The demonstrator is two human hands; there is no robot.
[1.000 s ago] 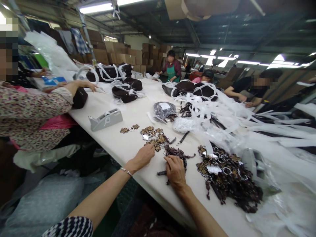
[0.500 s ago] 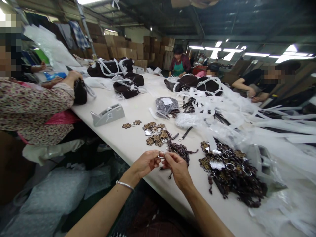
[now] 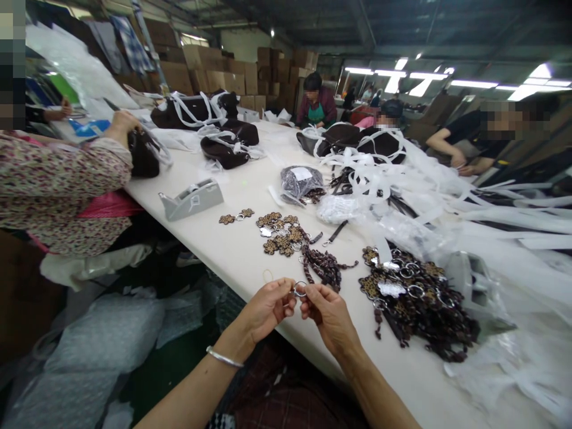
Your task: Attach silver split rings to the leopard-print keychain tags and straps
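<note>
You pinch a metal ring (image 3: 299, 289) between your left hand (image 3: 269, 305) and right hand (image 3: 329, 314), above the table (image 3: 236, 253) edge. Just beyond lie dark straps (image 3: 325, 267); right, a big pile of charms (image 3: 417, 307).

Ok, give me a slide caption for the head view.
Both hands, left hand and right hand, pinch a metal key ring above the white table beside leopard-print charms.
</note>
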